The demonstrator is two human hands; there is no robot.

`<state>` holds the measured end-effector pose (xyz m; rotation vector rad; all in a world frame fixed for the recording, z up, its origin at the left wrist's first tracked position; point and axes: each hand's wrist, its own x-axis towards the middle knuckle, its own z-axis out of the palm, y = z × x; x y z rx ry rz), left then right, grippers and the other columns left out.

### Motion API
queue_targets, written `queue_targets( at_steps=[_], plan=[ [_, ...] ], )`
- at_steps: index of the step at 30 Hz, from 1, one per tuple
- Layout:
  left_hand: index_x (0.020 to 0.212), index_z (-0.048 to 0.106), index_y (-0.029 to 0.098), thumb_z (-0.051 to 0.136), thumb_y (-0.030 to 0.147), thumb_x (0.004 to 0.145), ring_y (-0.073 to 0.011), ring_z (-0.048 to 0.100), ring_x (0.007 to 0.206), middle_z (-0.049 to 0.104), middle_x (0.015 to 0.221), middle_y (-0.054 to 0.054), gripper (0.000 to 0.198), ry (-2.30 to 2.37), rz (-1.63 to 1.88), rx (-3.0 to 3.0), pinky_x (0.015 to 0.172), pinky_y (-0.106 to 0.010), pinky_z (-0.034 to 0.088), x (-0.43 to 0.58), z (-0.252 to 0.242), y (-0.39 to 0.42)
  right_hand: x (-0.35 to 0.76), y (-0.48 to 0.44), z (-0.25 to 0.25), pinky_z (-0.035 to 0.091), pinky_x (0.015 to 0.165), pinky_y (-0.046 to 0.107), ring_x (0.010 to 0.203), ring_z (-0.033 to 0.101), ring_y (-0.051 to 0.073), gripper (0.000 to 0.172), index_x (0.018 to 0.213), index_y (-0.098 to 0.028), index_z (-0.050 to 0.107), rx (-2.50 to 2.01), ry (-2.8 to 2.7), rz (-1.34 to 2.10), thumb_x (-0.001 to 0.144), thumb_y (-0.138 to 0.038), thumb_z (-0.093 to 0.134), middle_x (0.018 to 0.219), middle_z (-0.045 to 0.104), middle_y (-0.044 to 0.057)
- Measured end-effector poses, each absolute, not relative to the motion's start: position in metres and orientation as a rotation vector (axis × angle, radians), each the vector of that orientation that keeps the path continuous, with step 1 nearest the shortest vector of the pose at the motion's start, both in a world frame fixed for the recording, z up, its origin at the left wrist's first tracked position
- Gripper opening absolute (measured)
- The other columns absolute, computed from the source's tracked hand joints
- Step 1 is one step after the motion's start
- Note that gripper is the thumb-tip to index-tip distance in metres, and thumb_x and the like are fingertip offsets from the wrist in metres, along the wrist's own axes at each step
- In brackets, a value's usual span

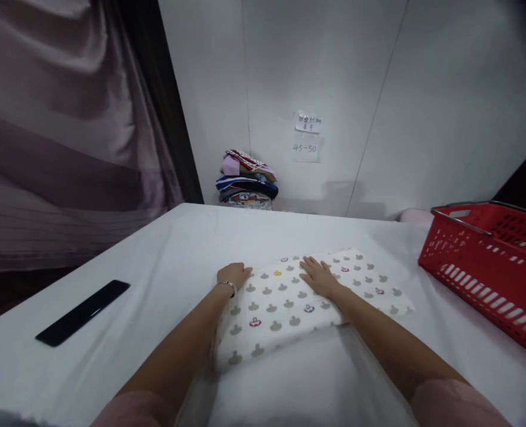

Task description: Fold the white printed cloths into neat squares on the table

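Observation:
A white cloth (284,302), printed with grey mushroom-like shapes and a few red, purple and yellow ones, lies on the white-covered table (165,267). It looks folded toward the left, and its right part reaches past my right forearm. My left hand (235,275), with a bracelet at the wrist, is at the cloth's upper left corner, its fingers closed on the edge. Flat on the upper middle of the cloth rests my right hand (318,276), fingers spread. Between my forearms, a blurred whitish sheet-like surface (302,379) fills the bottom of the view.
A black phone-like slab (83,313) lies on the table at the left. At the right edge stands a red plastic basket (489,267) with a metal handle. Folded fabrics (247,181) are stacked beyond the table, before a white wall with paper notes (307,148). A curtain (67,118) hangs left.

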<state>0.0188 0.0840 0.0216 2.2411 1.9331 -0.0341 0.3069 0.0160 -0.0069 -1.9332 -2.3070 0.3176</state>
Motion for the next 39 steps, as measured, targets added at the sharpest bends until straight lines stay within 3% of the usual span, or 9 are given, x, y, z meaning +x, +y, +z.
queue_targets(
  at_steps=[8,14,24,31,36,39],
  plan=[
    [0.082,0.063,0.020,0.032,0.052,0.083,-0.0251,0.060,0.093,0.067,0.099,-0.010,0.045,1.894,-0.041,2.205,0.072,-0.033,0.044,0.014,0.019,0.091,0.263,0.012,0.003,0.003,0.107,0.049,0.137,0.004,0.023,0.066,0.141,-0.023,0.023,-1.796,-2.351,0.375,0.087,-0.060,0.020,0.150,0.011,0.006],
    [0.077,0.061,0.021,0.031,0.055,0.082,-0.0252,0.061,0.088,0.067,0.093,-0.009,0.046,1.877,-0.036,2.210,0.067,-0.033,0.043,0.006,0.027,0.089,0.253,0.008,-0.002,0.002,0.108,0.047,0.137,0.006,0.023,0.064,0.141,-0.024,0.023,-1.774,-2.386,0.362,0.088,-0.059,0.020,0.150,0.011,0.005],
    [0.084,0.056,0.021,0.029,0.051,0.083,-0.0256,0.061,0.085,0.067,0.091,-0.010,0.040,1.919,-0.005,2.157,0.068,-0.033,0.043,-0.014,0.029,0.078,0.253,0.008,0.010,0.004,0.107,0.049,0.137,0.007,0.023,0.063,0.140,-0.023,0.025,-1.769,-2.375,0.402,0.088,-0.058,0.023,0.150,0.013,0.007],
    [0.086,0.056,0.021,0.031,0.058,0.079,-0.0271,0.062,0.083,0.066,0.088,-0.011,0.045,1.978,0.140,2.075,0.066,-0.035,0.044,-0.014,0.025,0.075,0.248,0.001,0.010,0.004,0.107,0.051,0.137,0.006,0.025,0.065,0.140,-0.025,0.025,-1.768,-2.338,0.482,0.086,-0.061,0.024,0.150,0.013,0.007],
    [0.101,0.056,0.017,0.036,0.059,0.076,-0.0286,0.057,0.095,0.061,0.106,-0.014,0.053,2.004,0.226,2.041,0.075,-0.038,0.045,-0.017,0.018,0.075,0.283,0.000,0.017,0.014,0.108,0.040,0.134,0.020,0.019,0.053,0.133,-0.030,0.038,-1.867,-2.162,0.381,0.087,-0.054,0.036,0.146,0.028,0.001],
    [0.110,0.055,0.013,0.039,0.060,0.074,-0.0307,0.049,0.108,0.053,0.117,-0.017,0.062,2.048,0.306,2.090,0.085,-0.040,0.042,-0.020,0.011,0.079,0.337,-0.004,0.027,0.016,0.107,0.036,0.133,0.022,0.020,0.046,0.131,-0.022,0.043,-2.113,-1.868,0.202,0.090,-0.041,0.037,0.144,0.032,0.005]
  ],
)
